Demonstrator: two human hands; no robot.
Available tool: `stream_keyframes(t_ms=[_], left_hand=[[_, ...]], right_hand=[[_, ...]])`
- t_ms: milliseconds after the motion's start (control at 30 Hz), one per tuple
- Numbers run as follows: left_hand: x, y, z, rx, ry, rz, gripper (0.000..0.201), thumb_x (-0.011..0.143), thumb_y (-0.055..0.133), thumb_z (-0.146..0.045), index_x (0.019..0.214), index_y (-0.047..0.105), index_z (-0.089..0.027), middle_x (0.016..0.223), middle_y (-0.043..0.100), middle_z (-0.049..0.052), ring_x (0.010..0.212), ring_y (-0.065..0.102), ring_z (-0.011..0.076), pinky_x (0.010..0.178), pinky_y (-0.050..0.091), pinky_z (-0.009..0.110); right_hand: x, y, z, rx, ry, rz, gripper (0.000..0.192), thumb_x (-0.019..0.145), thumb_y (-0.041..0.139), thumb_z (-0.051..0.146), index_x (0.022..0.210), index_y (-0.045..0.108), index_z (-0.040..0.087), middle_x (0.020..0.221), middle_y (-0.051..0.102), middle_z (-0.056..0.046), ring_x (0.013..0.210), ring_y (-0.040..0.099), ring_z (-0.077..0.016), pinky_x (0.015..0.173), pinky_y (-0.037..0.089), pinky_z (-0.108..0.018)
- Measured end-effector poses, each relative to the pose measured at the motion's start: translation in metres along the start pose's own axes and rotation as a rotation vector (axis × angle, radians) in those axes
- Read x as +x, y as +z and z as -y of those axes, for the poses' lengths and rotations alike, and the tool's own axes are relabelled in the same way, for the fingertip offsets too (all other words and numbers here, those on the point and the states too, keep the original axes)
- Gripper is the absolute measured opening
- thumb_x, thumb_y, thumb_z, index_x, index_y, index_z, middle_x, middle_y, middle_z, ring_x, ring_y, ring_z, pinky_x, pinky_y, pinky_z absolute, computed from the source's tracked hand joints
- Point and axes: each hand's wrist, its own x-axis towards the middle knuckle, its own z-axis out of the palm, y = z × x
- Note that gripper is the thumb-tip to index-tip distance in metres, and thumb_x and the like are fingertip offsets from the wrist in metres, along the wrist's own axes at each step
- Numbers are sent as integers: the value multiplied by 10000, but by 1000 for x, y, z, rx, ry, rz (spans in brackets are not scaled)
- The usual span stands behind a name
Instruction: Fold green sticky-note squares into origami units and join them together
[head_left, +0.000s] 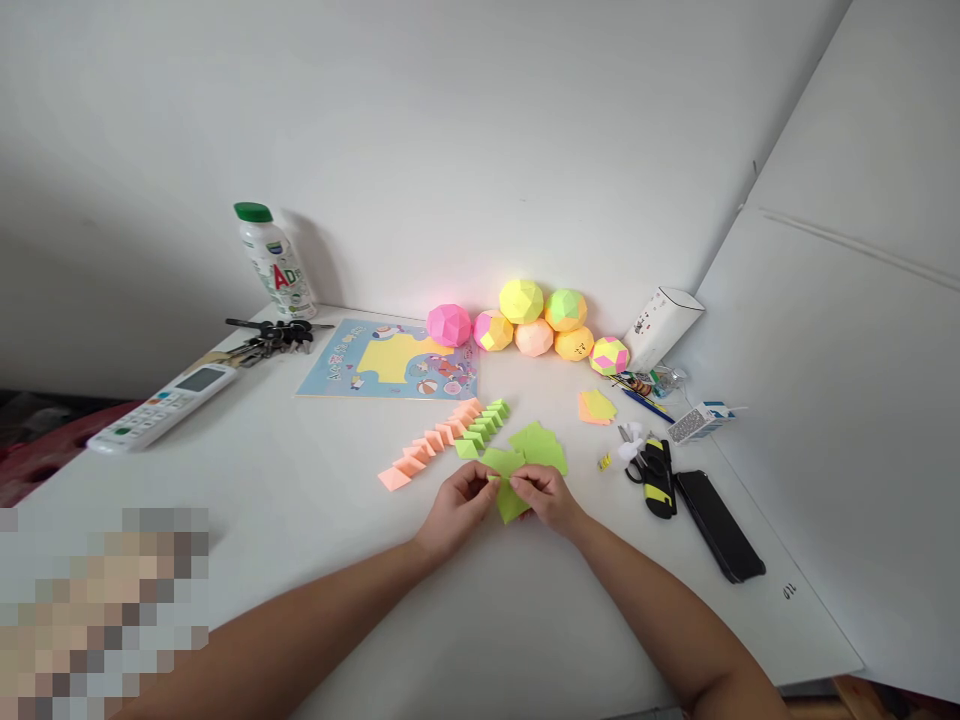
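Lining the far side of a white worktop (337, 560): 7 paper balls (521, 302), incl. two stacked atop others. Nr ctr, a person's L hand (461, 502) & R hand (549, 497) sit close together, thumbs pressed to fingers. Beyond L hand, a peach folded row (435, 440) runs diag. w/ a shorter green folded row (484, 428) alongside. Light-green paper sheet (511, 503) is pinched btwn both hands' fingertips.

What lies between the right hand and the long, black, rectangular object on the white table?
In the head view, black-handled scissors lie nearer the right hand, then a black-and-yellow utility knife next to the long, black, rectangular object.
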Motion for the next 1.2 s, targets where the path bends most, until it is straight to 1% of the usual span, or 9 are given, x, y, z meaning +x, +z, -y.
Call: stream_keyframes(t_ms=[100, 200, 367, 500, 667, 800, 967, 1033, 1200], left_hand=[[0, 1, 0, 81, 12, 42, 259, 722, 600, -416, 726, 523, -168, 560, 455, -63, 476, 390, 70, 466, 313, 194], [1, 1, 4, 137, 25, 28, 269, 722, 594, -425, 708, 516, -168, 531, 414, -72, 469, 366, 69, 454, 293, 190], [3, -1, 12, 168, 63, 28, 246, 735, 587, -400, 707, 510, -168, 547, 399, -68, 487, 370, 72, 465, 301, 192], [2, -2, 11, 147, 67, 21, 215, 733, 591, -360, 689, 498, -171, 552, 396, -68, 496, 373, 74, 482, 312, 194], [2, -2, 9, 32, -1, -21, 240, 739, 583, -390, 699, 475, -179, 551, 396, -74, 478, 367, 68, 463, 309, 186], [2, -1, 8, -35, -27, -1, 268, 748, 576, -427, 722, 467, -184, 570, 413, -70, 484, 395, 72, 463, 326, 186], [1, -2, 6, 93, -14, 19, 275, 740, 587, -448, 767, 531, -180, 530, 395, -77, 463, 385, 75, 445, 332, 187], [1, -2, 7, 106, -9, -8, 282, 733, 590, -457, 770, 547, -181, 517, 412, -76, 446, 390, 76, 433, 327, 188], [3, -2, 10, -5, -9, -105, 312, 731, 579, -485, 797, 547, -181, 591, 525, -41, 477, 469, 96, 439, 358, 198]], right_hand=[[0, 1, -1, -52, -33, 7, 249, 806, 559, 378, 741, 609, 142, 589, 468, 21, 483, 449, -86, 418, 427, -200], [1, 2, 0, -95, -78, -18, 182, 795, 581, 333, 822, 598, 154, 660, 517, 7, 515, 444, -83, 422, 381, -182], [2, 3, 1, -137, -117, -15, 126, 783, 569, 259, 720, 551, 151, 598, 470, 31, 500, 385, -71, 445, 316, -189], [1, 3, 0, -133, -108, -16, 94, 757, 545, 197, 681, 508, 157, 549, 405, 58, 457, 324, -57, 417, 274, -183], [0, 2, -2, -79, -47, -14, 73, 750, 524, 186, 689, 490, 166, 552, 438, 56, 424, 381, -59, 394, 347, -184], [-1, 1, -1, -28, -16, -2, 66, 757, 525, 206, 709, 496, 170, 557, 474, 52, 415, 436, -69, 399, 417, -201], [0, 3, 2, -27, -8, -19, 69, 747, 543, 208, 709, 499, 171, 549, 488, 53, 417, 473, -75, 393, 421, -196], [0, 3, 2, -39, -15, -14, 72, 745, 546, 199, 700, 498, 169, 534, 485, 58, 401, 468, -70, 393, 416, -195], [0, 0, 2, 7, -14, -17, 95, 766, 540, 208, 698, 483, 173, 496, 509, 57, 410, 516, -92, 402, 413, -202]])
